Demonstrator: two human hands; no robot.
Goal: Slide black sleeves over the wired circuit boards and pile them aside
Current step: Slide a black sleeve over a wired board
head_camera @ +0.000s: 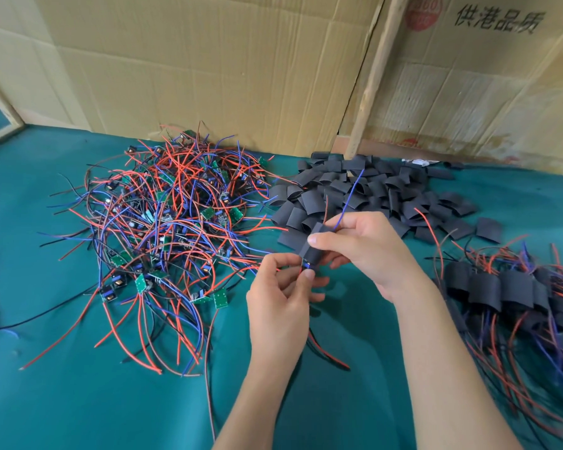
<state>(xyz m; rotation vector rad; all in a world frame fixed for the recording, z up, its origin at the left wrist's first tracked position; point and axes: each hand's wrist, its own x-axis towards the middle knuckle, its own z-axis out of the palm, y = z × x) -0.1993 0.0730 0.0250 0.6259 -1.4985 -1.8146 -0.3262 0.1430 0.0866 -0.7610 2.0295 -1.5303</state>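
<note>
My right hand (361,251) pinches a black sleeve (312,246) between thumb and fingers above the green table. Just below it, my left hand (285,287) pinches the lower end of a wired circuit board (307,267), which sticks partly out of the sleeve. A blue wire (350,198) and a red one rise out of the sleeve's top. A heap of bare green boards (163,228) with red, blue and black wires lies to the left. Loose black sleeves (371,193) are heaped behind my hands. Sleeved boards (507,290) lie piled at the right.
The green cloth-covered table (78,401) runs to cardboard sheets (208,66) standing along the back. A wooden strip (371,86) leans between the cardboard panels. Long wire tails trail from both piles toward the near edge.
</note>
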